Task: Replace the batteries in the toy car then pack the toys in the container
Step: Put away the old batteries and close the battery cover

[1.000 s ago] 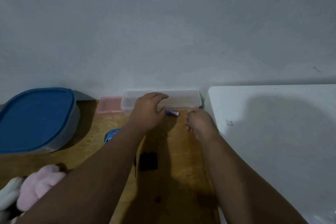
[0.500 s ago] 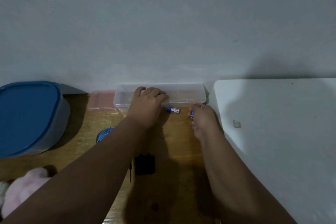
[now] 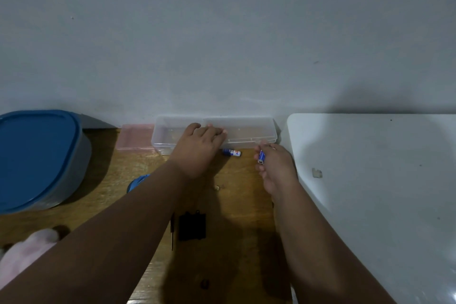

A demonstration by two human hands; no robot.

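A long clear plastic box (image 3: 246,131) stands against the wall on the wooden table. My left hand (image 3: 197,148) rests flat on its front edge, fingers curled over the lid. A blue battery (image 3: 232,152) lies on the wood just in front of the box. My right hand (image 3: 274,168) pinches a second blue battery (image 3: 261,157) right of it. A small part of the blue toy car (image 3: 138,181) peeks out from under my left forearm. The black battery cover (image 3: 192,226) lies nearer to me.
A large grey container with a blue lid (image 3: 37,160) stands at the left. A pink box (image 3: 134,136) sits beside the clear one. A thin screwdriver (image 3: 172,232) lies by the cover. A pink plush toy (image 3: 27,252) is at the lower left. A white tabletop (image 3: 382,180) adjoins on the right.
My left hand has moved forward onto the clear box and settled there. My right hand has lifted a battery off the table; the other battery stays put.
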